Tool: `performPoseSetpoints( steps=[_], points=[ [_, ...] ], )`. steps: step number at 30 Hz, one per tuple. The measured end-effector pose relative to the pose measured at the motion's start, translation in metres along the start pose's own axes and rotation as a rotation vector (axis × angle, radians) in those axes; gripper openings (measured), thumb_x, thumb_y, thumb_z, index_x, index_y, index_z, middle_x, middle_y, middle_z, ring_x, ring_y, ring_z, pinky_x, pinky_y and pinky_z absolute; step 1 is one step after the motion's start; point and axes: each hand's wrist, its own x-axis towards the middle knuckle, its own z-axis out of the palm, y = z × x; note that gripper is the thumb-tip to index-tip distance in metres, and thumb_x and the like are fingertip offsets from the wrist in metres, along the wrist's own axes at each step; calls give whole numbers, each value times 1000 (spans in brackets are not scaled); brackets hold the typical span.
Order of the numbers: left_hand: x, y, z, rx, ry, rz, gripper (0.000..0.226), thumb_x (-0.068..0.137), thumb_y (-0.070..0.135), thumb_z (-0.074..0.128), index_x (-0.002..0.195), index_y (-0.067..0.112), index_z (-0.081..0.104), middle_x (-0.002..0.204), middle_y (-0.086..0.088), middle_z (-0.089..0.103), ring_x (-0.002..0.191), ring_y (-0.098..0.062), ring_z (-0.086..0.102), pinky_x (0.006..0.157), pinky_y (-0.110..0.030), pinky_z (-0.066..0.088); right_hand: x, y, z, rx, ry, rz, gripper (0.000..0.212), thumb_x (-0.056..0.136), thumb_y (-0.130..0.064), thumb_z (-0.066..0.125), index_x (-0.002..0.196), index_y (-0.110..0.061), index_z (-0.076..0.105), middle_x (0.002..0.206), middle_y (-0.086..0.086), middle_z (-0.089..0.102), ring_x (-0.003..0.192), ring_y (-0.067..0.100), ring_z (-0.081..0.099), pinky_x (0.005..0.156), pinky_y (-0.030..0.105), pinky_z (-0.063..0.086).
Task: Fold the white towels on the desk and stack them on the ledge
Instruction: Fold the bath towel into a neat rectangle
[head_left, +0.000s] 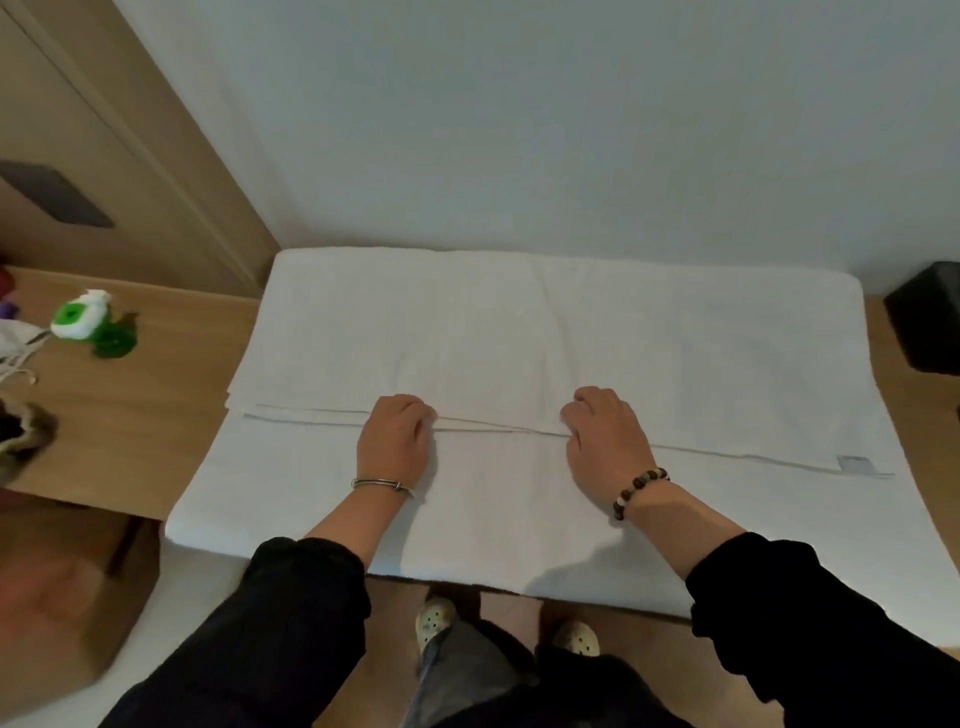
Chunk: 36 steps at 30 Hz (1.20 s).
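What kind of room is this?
Probably a hotel room or bedroom: a wooden desk against a plain wall, a white towel spread for folding, and a green spray bottle beside it.

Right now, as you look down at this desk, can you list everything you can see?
towel: one, white, spread over the desk, a folded edge across its middle
label: one, grey, on the towel's hem, right
desk: one, light wood, under the towel
spray bottle: one, green and white, on the desk, left
box: one, black, far right
wall: one, white, behind the desk
shoes: two, pale, on the floor below
bangle: one, metal, left wrist
bead bracelet: one, brown and white, right wrist
sleeves: two, black
left hand: grips the hem
right hand: grips the hem
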Motion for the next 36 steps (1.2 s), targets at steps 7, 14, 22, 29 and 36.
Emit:
performPoseSetpoints(
  steps=[7, 14, 22, 29, 36],
  points=[
    [39, -84, -48, 289, -277, 189, 17, 88, 14, 59, 104, 8, 62, 107, -8, 60, 104, -29, 54, 63, -35, 46, 56, -105, 34, 190, -171, -85, 34, 97, -15, 41, 129, -15, 53, 130, -1, 49, 119, 16, 42, 99, 27, 37],
    [62, -108, -93, 393, -269, 613, 32, 43, -5, 87, 52, 4, 58, 52, -8, 52, 43, -21, 51, 30, -20, 30, 73, -120, 54, -24, -216, 45, 25, 95, -21, 43, 114, -15, 58, 119, -2, 52, 111, 16, 45, 80, 30, 45],
    [43, -121, -90, 474, -352, 786, 32, 42, 4, 90, 54, 11, 62, 53, -2, 54, 44, -19, 51, 31, -19, 28, 77, -134, 50, -119, -195, 85, 21, 87, -2, 45, 100, -13, 59, 106, -1, 54, 99, 19, 49, 71, 29, 45],
    [41, -136, -86, 431, -295, 742, 31, 42, -5, 87, 58, 7, 63, 56, -5, 54, 45, -21, 49, 33, -22, 30, 54, -133, 50, -259, -227, -98, 18, 89, -2, 43, 92, -9, 58, 97, 4, 54, 91, 22, 47, 66, 31, 36],
    [41, -158, -88, 384, -197, 746, 24, 51, -3, 84, 61, 7, 64, 58, -6, 54, 47, -23, 48, 35, -24, 32, 43, -116, 43, -163, -64, -267, 15, 69, 9, 72, 66, -4, 64, 66, 8, 57, 59, 27, 51, 46, 31, 42]
  ],
)
